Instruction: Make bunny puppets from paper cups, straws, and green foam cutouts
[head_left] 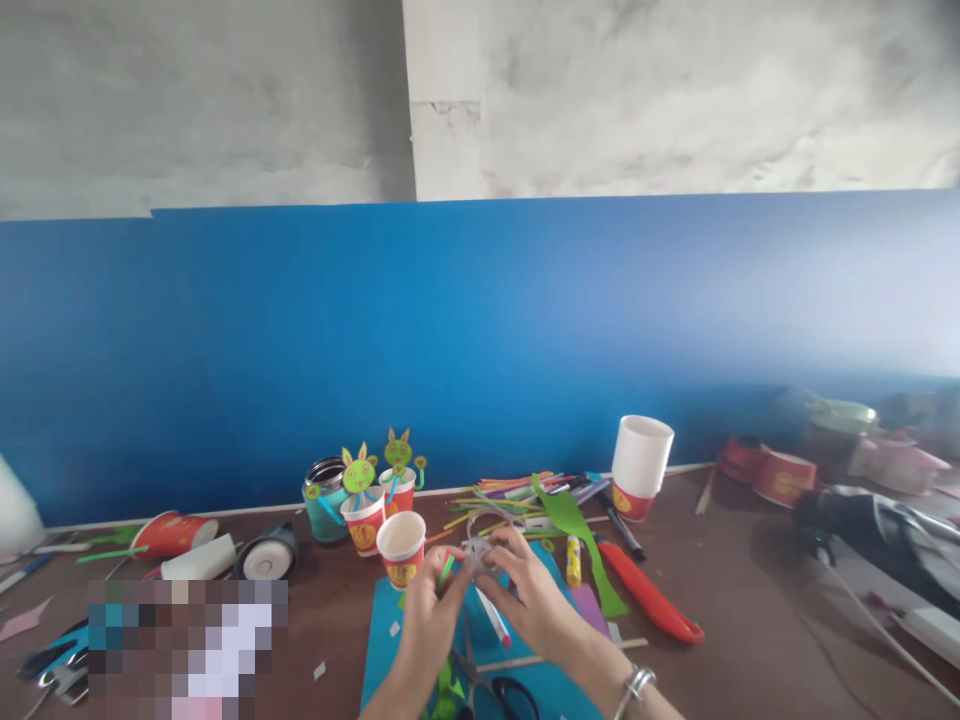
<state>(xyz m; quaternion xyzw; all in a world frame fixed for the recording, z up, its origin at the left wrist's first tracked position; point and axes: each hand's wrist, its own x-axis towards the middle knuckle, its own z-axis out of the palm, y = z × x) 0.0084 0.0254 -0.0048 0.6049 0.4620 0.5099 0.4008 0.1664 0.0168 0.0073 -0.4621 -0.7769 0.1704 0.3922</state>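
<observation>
My left hand (433, 600) is closed in a pinch, a short green straw-like piece (445, 571) showing between its fingers. My right hand (531, 590) has its fingers closed on a clear, ring-shaped thing that looks like a roll of clear tape (480, 548). The two hands meet over a blue sheet (382, 640). Beneath them lie black-handled scissors (514, 695), a white marker with a red tip (493, 617) and green paper scraps (444, 690). An upright paper cup (401, 550) stands just beyond my left hand.
Two cups with green animal figures (363, 520) stand at the back beside a teal flask (327, 500). Colored sticks (517, 490), a green paper strip (577, 525), a red-handled tool (652, 595) and stacked cups (642, 465) lie rightward. A tipped cup (176, 535) is left.
</observation>
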